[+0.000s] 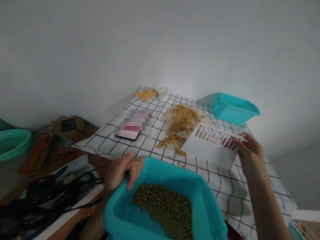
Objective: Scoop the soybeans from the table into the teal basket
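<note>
My left hand [122, 171] grips the near rim of a turquoise plastic tub [200, 200], fingers curled over its edge. The tub holds a heap of beans [166, 208]. My right hand [248, 150] holds a white slotted plastic scoop [210, 148] by its far edge, its flat blade resting on the checked tablecloth [232, 186]. Just beyond the scoop's blade lies a spread of yellow soybeans [181, 123] with pale chaff on the cloth, and a few stray beans sit near the tub.
A second turquoise tub [233, 108] stands at the table's far right corner. A pink phone [130, 133] lies on the cloth to the left. A yellow cloth [147, 94] and white object [162, 92] sit by the wall. Clutter and a green bowl [13, 141] fill the left.
</note>
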`<action>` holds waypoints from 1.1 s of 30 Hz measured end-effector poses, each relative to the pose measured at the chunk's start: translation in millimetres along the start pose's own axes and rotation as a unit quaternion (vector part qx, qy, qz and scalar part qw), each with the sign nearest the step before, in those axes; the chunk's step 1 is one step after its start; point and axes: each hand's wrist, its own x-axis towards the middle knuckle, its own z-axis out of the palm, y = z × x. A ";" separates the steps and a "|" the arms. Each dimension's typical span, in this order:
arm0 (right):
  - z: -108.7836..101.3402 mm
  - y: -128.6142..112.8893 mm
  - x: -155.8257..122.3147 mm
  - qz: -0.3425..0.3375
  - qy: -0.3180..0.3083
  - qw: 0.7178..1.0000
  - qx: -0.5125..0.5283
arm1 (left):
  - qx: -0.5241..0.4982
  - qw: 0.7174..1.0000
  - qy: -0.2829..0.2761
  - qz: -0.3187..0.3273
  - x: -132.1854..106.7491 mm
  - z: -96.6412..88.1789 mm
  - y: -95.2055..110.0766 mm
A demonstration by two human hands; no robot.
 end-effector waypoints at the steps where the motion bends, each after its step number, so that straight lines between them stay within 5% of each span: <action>1: -0.3 -0.3 -0.4 0.000 0.000 1.000 -0.003 | 0.006 1.000 -0.008 -0.005 0.1 -1.2 0.5; 13: 2.7 0.9 -1.3 -0.003 -0.011 1.000 -0.005 | 0.008 1.000 -0.011 -0.012 -1.8 -1.3 -0.9; 33: 17.0 11.7 -5.8 0.108 -0.029 0.993 0.039 | 0.005 0.999 -0.035 0.008 0.5 -3.1 -1.4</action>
